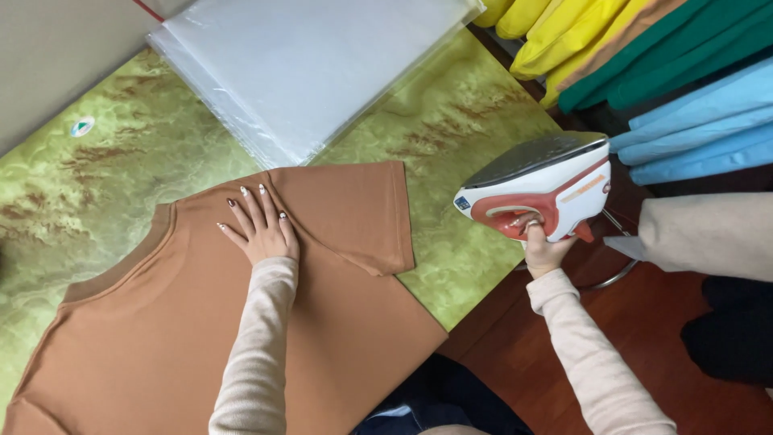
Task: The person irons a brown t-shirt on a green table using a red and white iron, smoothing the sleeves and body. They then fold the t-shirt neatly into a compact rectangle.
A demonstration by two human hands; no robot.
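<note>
Brown knit t-shirt [161, 338], ribbed collar, flat on green marbled table cover [451, 121], one short sleeve spread toward the table edge. Left hand [259, 228] pressed on the shoulder seam, fingers splayed and flat, gripping nothing. Right hand [544, 248] clenched round the handle of white-and-red iron [538, 187], tipped up with grey soleplate showing, just off the table edge above a wire stand [616, 270]. Stack of clear plastic bags [306, 64] at the far side. Folded yellow, green, blue garments [668, 80] on the right.

One brown T-shirt [201, 322], one iron [539, 189], two hands [262, 229].
</note>
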